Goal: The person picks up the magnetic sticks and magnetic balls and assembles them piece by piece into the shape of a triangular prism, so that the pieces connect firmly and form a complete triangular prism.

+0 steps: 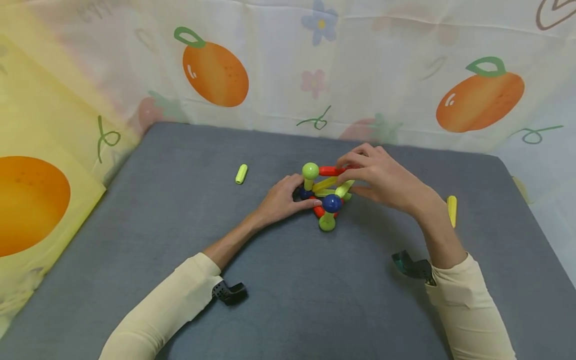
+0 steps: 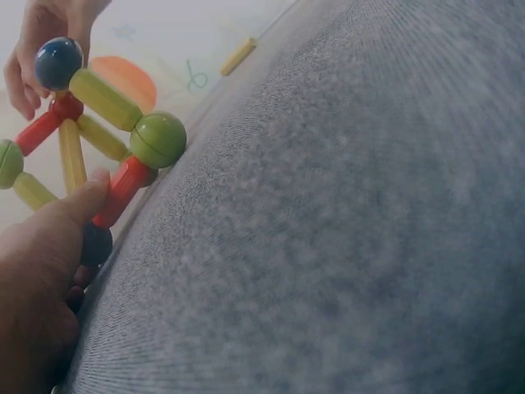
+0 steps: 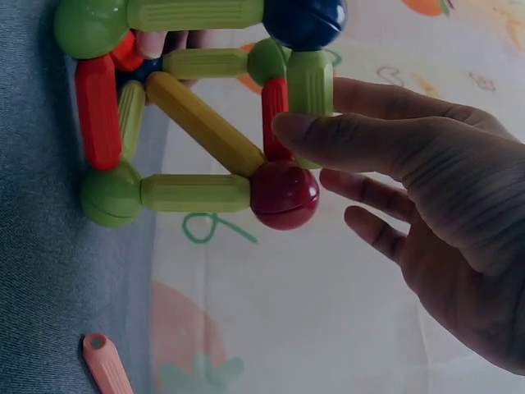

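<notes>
A building toy of ball joints and short ridged rods stands at the middle of the table, joined into a box-like frame. It has green balls, a blue ball and a red ball. Low on its left side my left hand holds it, thumb along a red rod by a dark blue ball. From the right, my right hand pinches a light green rod that meets the upper blue ball. A yellow rod runs diagonally inside the frame.
One loose light green rod lies left of the frame. Another loose rod, yellow, lies beyond my right forearm. The grey table ends at a fruit-patterned cloth behind.
</notes>
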`<state>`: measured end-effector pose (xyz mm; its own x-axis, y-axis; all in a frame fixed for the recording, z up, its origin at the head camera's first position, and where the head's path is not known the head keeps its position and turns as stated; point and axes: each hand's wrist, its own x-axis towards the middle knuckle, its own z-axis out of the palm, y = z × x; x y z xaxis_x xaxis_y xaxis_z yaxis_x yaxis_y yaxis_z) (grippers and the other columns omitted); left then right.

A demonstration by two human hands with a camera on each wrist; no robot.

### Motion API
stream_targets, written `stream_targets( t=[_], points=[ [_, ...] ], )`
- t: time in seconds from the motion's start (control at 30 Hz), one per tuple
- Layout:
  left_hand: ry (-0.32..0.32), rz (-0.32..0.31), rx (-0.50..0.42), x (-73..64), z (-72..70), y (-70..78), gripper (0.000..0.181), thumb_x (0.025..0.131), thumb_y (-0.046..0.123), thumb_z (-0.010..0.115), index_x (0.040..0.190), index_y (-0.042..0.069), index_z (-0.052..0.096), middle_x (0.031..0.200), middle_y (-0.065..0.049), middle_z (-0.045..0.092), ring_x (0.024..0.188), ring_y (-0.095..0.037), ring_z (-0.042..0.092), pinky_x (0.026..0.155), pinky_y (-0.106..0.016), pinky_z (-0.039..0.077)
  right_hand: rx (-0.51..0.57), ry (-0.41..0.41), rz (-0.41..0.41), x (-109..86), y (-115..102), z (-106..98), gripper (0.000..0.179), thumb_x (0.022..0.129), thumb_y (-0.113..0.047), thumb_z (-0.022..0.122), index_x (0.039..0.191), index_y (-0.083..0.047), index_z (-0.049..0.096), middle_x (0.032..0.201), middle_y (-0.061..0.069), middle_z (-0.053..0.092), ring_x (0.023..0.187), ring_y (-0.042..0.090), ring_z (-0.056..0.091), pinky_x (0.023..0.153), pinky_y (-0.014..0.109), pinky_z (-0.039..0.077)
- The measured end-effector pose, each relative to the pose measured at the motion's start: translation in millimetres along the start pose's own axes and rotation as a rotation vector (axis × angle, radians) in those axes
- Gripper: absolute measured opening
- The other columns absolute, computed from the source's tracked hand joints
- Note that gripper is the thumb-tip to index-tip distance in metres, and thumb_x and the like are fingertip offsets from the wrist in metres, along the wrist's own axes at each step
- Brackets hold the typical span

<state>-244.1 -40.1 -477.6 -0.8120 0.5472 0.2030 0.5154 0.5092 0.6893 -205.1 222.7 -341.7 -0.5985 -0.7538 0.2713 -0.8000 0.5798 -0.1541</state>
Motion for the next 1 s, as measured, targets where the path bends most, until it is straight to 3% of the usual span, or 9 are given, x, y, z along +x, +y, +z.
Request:
stream_targets(
  t=[0.33,0.5,0.6,0.73,0.8,0.9,1.0],
  points=[
    [0.006,0.004,0.009,0.9,-0.3,2.1,0.044,0.093,0.040,0.080,0.124,0.014,0.063,0.112,-0.006,0.063,0.095,-0.023,0.051,0.086,-0.038,0.039,0.003,-0.069,0.037,0.6,1.5,2.8,0.029,0.084,-0.002,0.086,0.108,-0.015,0.078,0.129,0.012,0.064,0.116,0.034,0.053,0.096,0.055,0.043],
    [-0.004,0.005,0.006,1.5,0.2,2.4,0.045,0.093,0.041,0.079,0.127,0.015,0.063,0.117,-0.006,0.064,0.097,-0.022,0.052,0.089,-0.039,0.041,0.001,-0.073,0.042,-1.8,4.7,1.8,0.037,0.084,-0.001,0.085,0.116,-0.014,0.073,0.129,0.012,0.062,0.112,0.032,0.054,0.092,0.053,0.044],
    [-0.006,0.001,0.009,1.3,0.1,2.2,0.046,0.093,0.041,0.079,0.127,0.014,0.063,0.117,-0.006,0.064,0.098,-0.023,0.052,0.089,-0.041,0.042,0.019,-0.092,0.108,-1.7,7.1,1.6,0.049,0.085,-0.003,0.085,0.129,-0.010,0.066,0.134,0.014,0.060,0.115,0.033,0.055,0.095,0.055,0.046],
    [-0.004,-0.007,0.016,0.4,0.2,0.8,0.045,0.093,0.042,0.079,0.125,0.014,0.063,0.115,-0.007,0.064,0.097,-0.023,0.051,0.088,-0.040,0.041,0.186,-0.175,0.305,-1.0,16.1,6.7,0.069,0.089,-0.004,0.082,0.147,-0.001,0.045,0.136,0.018,0.059,0.119,0.035,0.059,0.102,0.056,0.050],
    [-0.001,-0.008,0.015,-0.1,0.1,0.3,0.045,0.093,0.042,0.079,0.124,0.014,0.063,0.115,-0.007,0.064,0.097,-0.023,0.051,0.088,-0.039,0.040,0.301,-0.219,0.391,-1.9,23.9,13.3,0.072,0.090,-0.004,0.081,0.149,0.001,0.039,0.132,0.020,0.061,0.116,0.034,0.063,0.100,0.054,0.054],
    [0.002,-0.007,0.012,-0.3,-0.1,0.1,0.044,0.093,0.042,0.080,0.122,0.014,0.063,0.112,-0.006,0.063,0.096,-0.023,0.050,0.086,-0.039,0.039,0.439,-0.252,0.451,-3.8,35.9,27.0,0.067,0.091,-0.008,0.081,0.144,0.002,0.042,0.123,0.020,0.066,0.105,0.031,0.069,0.092,0.045,0.059],
    [0.003,-0.007,0.012,0.0,-0.1,0.3,0.044,0.092,0.042,0.080,0.121,0.014,0.063,0.110,-0.006,0.061,0.096,-0.022,0.050,0.086,-0.038,0.039,0.530,-0.242,0.485,-5.8,46.1,42.5,0.049,0.091,-0.011,0.081,0.130,0.001,0.054,0.109,0.016,0.069,0.091,0.022,0.067,0.081,0.032,0.057]
  ],
)
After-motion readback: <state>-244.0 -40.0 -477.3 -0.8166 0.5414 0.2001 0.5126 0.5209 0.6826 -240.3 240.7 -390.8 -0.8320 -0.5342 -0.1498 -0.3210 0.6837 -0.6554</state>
